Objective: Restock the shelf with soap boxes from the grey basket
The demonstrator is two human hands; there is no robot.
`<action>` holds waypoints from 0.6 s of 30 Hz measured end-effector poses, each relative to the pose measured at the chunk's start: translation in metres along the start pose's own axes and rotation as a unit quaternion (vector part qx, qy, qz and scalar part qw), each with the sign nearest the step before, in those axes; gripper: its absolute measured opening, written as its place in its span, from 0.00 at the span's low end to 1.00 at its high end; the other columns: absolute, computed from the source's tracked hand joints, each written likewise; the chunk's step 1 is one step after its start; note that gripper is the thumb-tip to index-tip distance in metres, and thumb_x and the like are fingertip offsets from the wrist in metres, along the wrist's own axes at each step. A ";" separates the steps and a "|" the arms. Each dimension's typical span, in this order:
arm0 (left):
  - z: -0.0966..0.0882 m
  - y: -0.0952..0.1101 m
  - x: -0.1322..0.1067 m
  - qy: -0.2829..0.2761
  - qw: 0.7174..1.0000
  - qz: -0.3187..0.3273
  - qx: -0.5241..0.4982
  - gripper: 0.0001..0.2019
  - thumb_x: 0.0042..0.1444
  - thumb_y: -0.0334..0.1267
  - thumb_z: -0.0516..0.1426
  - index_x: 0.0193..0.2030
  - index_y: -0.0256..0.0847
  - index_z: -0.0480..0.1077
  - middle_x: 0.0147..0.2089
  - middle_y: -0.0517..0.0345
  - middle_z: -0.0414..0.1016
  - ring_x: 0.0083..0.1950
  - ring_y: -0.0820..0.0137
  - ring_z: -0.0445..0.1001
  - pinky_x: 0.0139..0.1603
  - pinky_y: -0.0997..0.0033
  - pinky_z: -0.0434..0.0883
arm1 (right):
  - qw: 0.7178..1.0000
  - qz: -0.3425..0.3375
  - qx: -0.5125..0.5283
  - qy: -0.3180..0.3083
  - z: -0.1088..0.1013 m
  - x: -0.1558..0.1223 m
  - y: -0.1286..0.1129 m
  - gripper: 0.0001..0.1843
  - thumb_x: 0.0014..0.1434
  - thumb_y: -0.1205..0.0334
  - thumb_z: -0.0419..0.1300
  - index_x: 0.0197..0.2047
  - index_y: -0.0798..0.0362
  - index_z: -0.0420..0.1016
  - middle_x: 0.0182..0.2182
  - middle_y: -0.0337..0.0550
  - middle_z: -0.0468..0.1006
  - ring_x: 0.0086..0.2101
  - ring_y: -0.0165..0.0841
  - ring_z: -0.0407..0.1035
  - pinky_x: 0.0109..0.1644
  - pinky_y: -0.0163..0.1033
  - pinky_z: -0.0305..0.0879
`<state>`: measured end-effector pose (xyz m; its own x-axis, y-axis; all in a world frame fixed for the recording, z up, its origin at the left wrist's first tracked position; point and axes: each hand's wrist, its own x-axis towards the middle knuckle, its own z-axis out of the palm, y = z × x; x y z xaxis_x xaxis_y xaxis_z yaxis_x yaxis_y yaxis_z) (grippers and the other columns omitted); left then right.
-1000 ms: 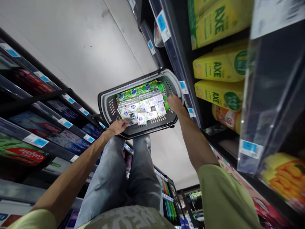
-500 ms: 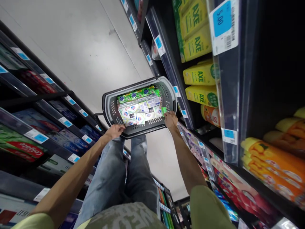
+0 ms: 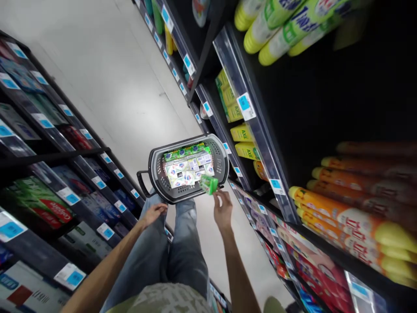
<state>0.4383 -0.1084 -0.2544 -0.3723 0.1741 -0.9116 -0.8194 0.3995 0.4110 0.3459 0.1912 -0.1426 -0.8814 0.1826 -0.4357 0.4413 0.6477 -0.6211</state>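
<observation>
My right hand [image 3: 223, 208] pinches a small green-and-white packet [image 3: 209, 184] by its green end. The packet is blurred and its kind is unclear; it hangs over the near right rim of a grey shopping basket [image 3: 223, 163]. Inside the basket lie several white boxes [image 3: 177, 174] side by side and a row of green packs [image 3: 187, 151] along the far wall. Just below the basket's near left corner, my left hand [image 3: 155, 214] is in front of my jeans, its fingers curled together and nothing visible in them.
Shelves line both sides of the aisle. Colgate boxes [image 3: 39, 204] stand on the left; yellow AXE packs [image 3: 246, 150], orange bottles [image 3: 339, 217] and green-white bottles [image 3: 283, 26] are on the right. The basket's black handle [image 3: 141, 180] sticks out to the left. Grey floor [image 3: 130, 95] runs ahead.
My right hand has drawn back from inside the basket's right end, lifting the green-and-white packet to the near rim. My left hand has come off the basket's rim. The view has shifted.
</observation>
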 end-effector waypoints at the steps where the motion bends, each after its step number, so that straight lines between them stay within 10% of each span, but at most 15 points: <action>1: 0.003 0.000 -0.005 0.018 0.997 -0.016 -0.069 0.18 0.62 0.50 0.52 0.47 0.42 0.76 0.46 0.46 0.83 0.45 0.59 0.83 0.48 0.62 0.80 | 1.000 0.006 0.028 -0.008 0.016 -0.014 -0.011 0.15 0.69 0.53 0.48 0.41 0.40 0.76 0.47 0.49 0.77 0.54 0.42 0.73 0.62 0.49 0.69; 5: 0.013 0.000 -0.034 0.077 0.881 -0.084 -0.459 0.15 0.67 0.47 0.54 0.56 0.46 0.69 0.55 0.49 0.79 0.54 0.65 0.81 0.53 0.67 0.80 | 0.990 0.029 0.124 -0.068 0.081 -0.077 -0.056 0.15 0.69 0.56 0.49 0.43 0.39 0.78 0.48 0.46 0.77 0.54 0.41 0.73 0.62 0.50 0.69; 9: 0.011 -0.006 -0.078 0.065 0.795 -0.075 -0.598 0.19 0.68 0.52 0.51 0.55 0.43 0.70 0.52 0.47 0.80 0.52 0.60 0.82 0.52 0.62 0.82 | 0.969 0.018 0.193 -0.154 0.118 -0.142 -0.109 0.17 0.71 0.59 0.49 0.45 0.37 0.79 0.47 0.43 0.78 0.53 0.41 0.74 0.59 0.49 0.71; 18: -0.002 -0.013 -0.209 0.052 0.760 -0.041 -0.647 0.27 0.52 0.53 0.64 0.57 0.50 0.69 0.55 0.47 0.80 0.60 0.45 0.78 0.54 0.45 0.81 | 0.964 -0.020 0.244 -0.109 0.077 -0.203 -0.142 0.12 0.64 0.48 0.58 0.33 0.40 0.81 0.33 0.41 0.79 0.38 0.45 0.78 0.45 0.49 0.77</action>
<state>0.5257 -0.1516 -0.0689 -0.2732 0.0974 -0.9570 -0.5595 -0.8254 0.0757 0.4750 0.0054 -0.0160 -0.8664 -0.0291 -0.4986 0.4814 0.2171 -0.8492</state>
